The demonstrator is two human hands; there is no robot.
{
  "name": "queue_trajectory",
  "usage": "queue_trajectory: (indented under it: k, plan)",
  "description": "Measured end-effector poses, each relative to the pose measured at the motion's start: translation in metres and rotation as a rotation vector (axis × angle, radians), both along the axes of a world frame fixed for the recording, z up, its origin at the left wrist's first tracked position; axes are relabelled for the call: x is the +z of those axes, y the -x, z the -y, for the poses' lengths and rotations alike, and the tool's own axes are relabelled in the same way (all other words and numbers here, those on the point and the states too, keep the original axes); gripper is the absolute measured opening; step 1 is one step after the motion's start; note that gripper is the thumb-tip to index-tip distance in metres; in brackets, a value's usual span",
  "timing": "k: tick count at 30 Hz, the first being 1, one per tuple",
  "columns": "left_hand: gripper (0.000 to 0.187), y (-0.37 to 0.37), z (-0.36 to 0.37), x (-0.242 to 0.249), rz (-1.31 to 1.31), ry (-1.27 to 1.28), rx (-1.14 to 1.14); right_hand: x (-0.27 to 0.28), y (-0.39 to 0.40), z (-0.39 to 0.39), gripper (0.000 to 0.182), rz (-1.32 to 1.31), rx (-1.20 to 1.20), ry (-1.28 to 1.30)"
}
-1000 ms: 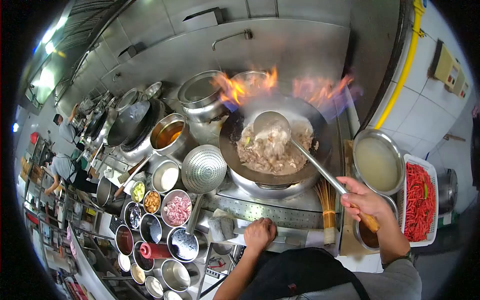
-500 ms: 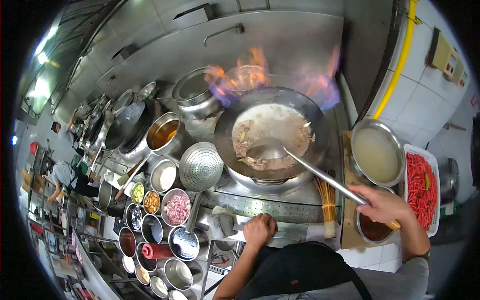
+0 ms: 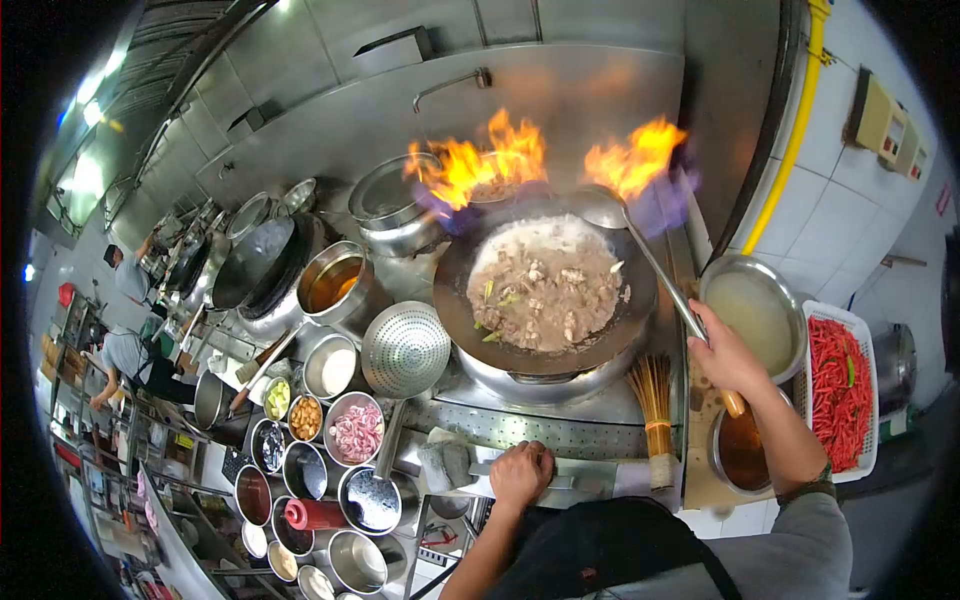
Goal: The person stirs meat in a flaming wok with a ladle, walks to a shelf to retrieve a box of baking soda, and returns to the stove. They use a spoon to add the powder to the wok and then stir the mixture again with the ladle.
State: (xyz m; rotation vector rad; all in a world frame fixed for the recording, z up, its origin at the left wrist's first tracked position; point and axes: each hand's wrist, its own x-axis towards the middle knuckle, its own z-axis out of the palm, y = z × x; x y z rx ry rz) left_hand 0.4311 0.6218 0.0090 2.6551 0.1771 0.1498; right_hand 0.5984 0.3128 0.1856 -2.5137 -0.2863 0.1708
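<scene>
My right hand (image 3: 728, 352) is wrapped round the handle of a long metal ladle (image 3: 662, 272), whose bowl is at the far right rim of a large black wok (image 3: 455, 310). In the wok, pieces of meat with bits of green lie in pale bubbling liquid (image 3: 545, 285). Near the stove's front edge, left of the wok's centre, rests my left hand (image 3: 521, 473), its fingers curled; what they hold, if anything, is hidden. A folded grey cloth (image 3: 445, 462) lies just left of it.
Flames (image 3: 640, 158) rise behind the wok. A perforated strainer (image 3: 405, 348) and several ingredient bowls stand left. Right are a bamboo brush (image 3: 655, 410), a pot of cloudy liquid (image 3: 750, 310) and a basket of red chillies (image 3: 838, 390). Two people are at far left.
The ladle has risen out of the food to the wok's far rim, and my right hand has moved up and left. The flames are larger and more orange. My left hand is almost still.
</scene>
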Motion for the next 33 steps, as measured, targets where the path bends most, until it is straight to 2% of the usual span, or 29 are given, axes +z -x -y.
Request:
queue_trajectory:
  k: [2,5,7,10,13,14,17,21,22,25,28,31,32,33]
  plan:
    - [0.024,-0.002,-0.001,0.002,-0.009,-0.001,0.001,-0.019,-0.006,0.006,0.057,-0.012,0.012,0.022]
    - [0.025,0.0,-0.001,0.001,0.015,-0.012,-0.001,-0.004,0.024,-0.018,0.058,-0.506,-0.138,-0.305]
    - [0.026,0.0,0.0,-0.006,0.079,-0.029,0.008,-0.015,0.042,-0.015,0.055,-0.651,-0.148,-0.592]
    - [0.026,-0.001,-0.002,0.002,-0.057,-0.027,-0.053,-0.007,0.064,0.001,0.05,-0.891,-0.194,-1.04]
    - [0.028,0.0,0.001,0.003,-0.106,-0.084,-0.035,-0.023,0.078,0.018,0.046,-1.033,-0.161,-1.257]
    - [0.029,-0.001,-0.001,0.005,-0.146,-0.031,-0.037,-0.03,0.084,0.019,0.049,-1.065,-0.113,-1.279]
    - [0.029,0.002,-0.003,-0.005,-0.062,0.014,-0.031,-0.048,0.098,0.014,0.051,-0.858,0.063,-0.943]
    - [0.028,0.0,-0.005,-0.01,-0.09,-0.008,-0.058,-0.041,0.104,0.019,0.066,-0.59,0.166,-0.553]
    - [0.028,0.0,-0.005,-0.01,-0.096,-0.033,-0.074,-0.035,0.104,0.024,0.07,-0.424,0.201,-0.418]
    - [0.029,0.0,-0.004,-0.007,-0.098,-0.031,-0.072,0.016,0.102,0.048,0.066,-0.214,0.257,-0.03]
    - [0.029,-0.002,-0.002,-0.004,-0.1,-0.026,-0.052,0.052,0.102,0.075,0.066,-0.059,0.402,0.014]
    - [0.029,-0.001,-0.003,-0.001,-0.095,-0.031,-0.054,0.057,0.091,0.074,0.065,-0.01,0.449,0.147]
    - [0.029,-0.002,-0.001,-0.001,-0.09,-0.027,-0.06,0.059,0.088,0.063,0.063,-0.139,0.343,0.26]
    - [0.029,-0.001,0.001,-0.002,-0.091,-0.02,-0.059,0.058,0.087,0.051,0.063,-0.106,0.296,0.311]
